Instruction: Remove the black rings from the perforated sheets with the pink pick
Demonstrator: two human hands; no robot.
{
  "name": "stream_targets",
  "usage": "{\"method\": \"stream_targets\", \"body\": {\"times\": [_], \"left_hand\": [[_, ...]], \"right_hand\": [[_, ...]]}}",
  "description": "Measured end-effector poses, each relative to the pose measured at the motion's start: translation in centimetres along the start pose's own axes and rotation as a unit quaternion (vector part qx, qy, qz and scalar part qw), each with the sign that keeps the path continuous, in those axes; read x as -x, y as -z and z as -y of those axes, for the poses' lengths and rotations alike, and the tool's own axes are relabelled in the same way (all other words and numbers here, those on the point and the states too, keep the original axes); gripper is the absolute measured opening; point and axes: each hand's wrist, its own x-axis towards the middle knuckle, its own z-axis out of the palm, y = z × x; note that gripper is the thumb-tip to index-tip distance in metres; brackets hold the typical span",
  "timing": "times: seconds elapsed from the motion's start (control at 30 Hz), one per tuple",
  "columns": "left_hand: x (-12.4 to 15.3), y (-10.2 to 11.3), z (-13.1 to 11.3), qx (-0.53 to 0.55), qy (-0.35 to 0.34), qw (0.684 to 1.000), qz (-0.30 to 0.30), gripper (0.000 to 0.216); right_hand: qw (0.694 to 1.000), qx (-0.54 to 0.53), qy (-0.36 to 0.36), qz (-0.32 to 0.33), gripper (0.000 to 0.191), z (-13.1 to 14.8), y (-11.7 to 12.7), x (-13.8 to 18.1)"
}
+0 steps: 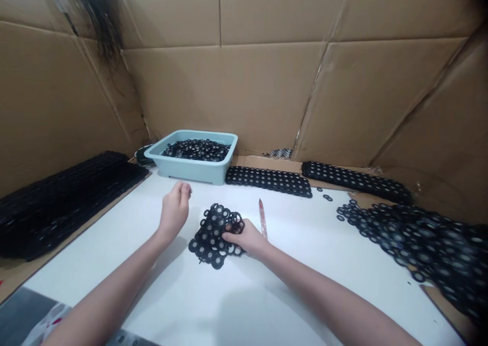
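Note:
My right hand [247,237] grips a small black sheet of joined rubber rings [213,229] that lies crumpled on the white table top [213,295]. The fingers pinch its right edge. My left hand [175,209] hovers just to the left of the sheet, raised a little above the table, fingers curled together in a loose pinch; whether anything small is in them I cannot make out. A light blue tub [192,170] filled with loose black rings [198,149] stands behind the hands.
A red-handled tool [263,218] lies just right of my right hand. Flat strips of ring sheet [267,180] lie behind it. A big heap of ring sheets [419,242] fills the right side, a black stack [57,198] the left. Cardboard walls [244,82] surround the table.

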Motion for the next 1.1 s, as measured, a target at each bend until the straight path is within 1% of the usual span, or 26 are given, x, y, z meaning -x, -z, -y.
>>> {"method": "stream_targets", "body": {"times": [0.03,0.07,0.17,0.2,0.23,0.3,0.4,0.5,0.6,0.7,0.77,0.87,0.9,0.93,0.97,1.03,1.1], "left_hand": [[0.4,0.1,0.1,-0.004,-0.006,1.000,-0.007,0.027],[0.9,0.0,0.0,-0.004,-0.021,1.000,0.014,0.024],[3.2,-1.1,-0.7,-0.020,-0.094,0.985,0.141,0.022],[3.8,-1.6,-1.0,-0.031,-0.105,0.978,0.178,0.023],[4.4,-2.0,-1.3,-0.038,-0.103,0.971,0.211,0.024],[5.1,-2.7,-1.8,-0.034,-0.074,0.961,0.263,0.024],[5.4,-3.0,-2.1,0.003,-0.026,0.951,0.307,0.017],[5.3,-3.1,-2.0,0.064,0.012,0.948,0.313,0.017],[4.8,-3.1,-1.8,0.154,0.054,0.945,0.282,0.020],[3.8,-2.7,-1.4,0.219,0.076,0.946,0.224,0.023],[2.9,-2.1,-0.9,0.238,0.088,0.950,0.180,0.022],[1.8,-1.0,-0.1,0.215,0.108,0.967,0.078,0.025],[1.7,-0.7,0.0,0.195,0.102,0.974,0.059,0.026],[1.8,-0.6,0.0,0.173,0.086,0.979,0.063,0.026],[2.1,-0.7,-0.1,0.154,0.066,0.982,0.083,0.026],[3.0,-1.2,-0.6,0.124,0.025,0.981,0.144,0.026],[4.0,-2.0,-1.1,0.098,0.008,0.976,0.194,0.026]], "right_hand": [[1.000,-0.005,-0.012,-0.005,0.014,0.0,0.0,-0.1],[0.999,-0.016,-0.027,-0.010,0.015,0.1,-0.1,-0.1],[0.996,-0.064,-0.051,-0.025,0.020,0.2,-0.2,-0.3],[0.995,-0.080,-0.051,-0.030,0.021,0.3,-0.2,-0.3],[0.994,-0.092,-0.048,-0.035,0.021,0.4,-0.2,-0.2],[0.993,-0.095,-0.048,-0.046,0.022,0.6,-0.3,-0.1],[0.994,-0.070,-0.049,-0.071,0.020,0.7,-0.4,0.0],[0.994,-0.068,-0.031,-0.075,0.022,0.4,-0.6,-0.1],[0.994,-0.095,-0.012,-0.053,0.023,0.1,-0.7,-0.2],[0.992,-0.123,-0.015,-0.030,0.021,-0.1,-0.9,-0.2],[0.990,-0.127,-0.039,-0.043,0.016,-0.1,-0.9,0.0],[0.987,-0.122,-0.079,-0.076,0.012,-0.1,-0.9,0.2],[0.985,-0.124,-0.086,-0.080,0.012,-0.1,-0.8,0.2],[0.984,-0.128,-0.090,-0.080,0.013,0.0,-0.8,0.3],[0.984,-0.133,-0.093,-0.078,0.013,0.0,-0.9,0.3],[0.983,-0.139,-0.092,-0.075,0.014,0.2,-0.9,0.4],[0.986,-0.135,-0.073,-0.070,0.014,0.3,-1.1,0.6]]}}
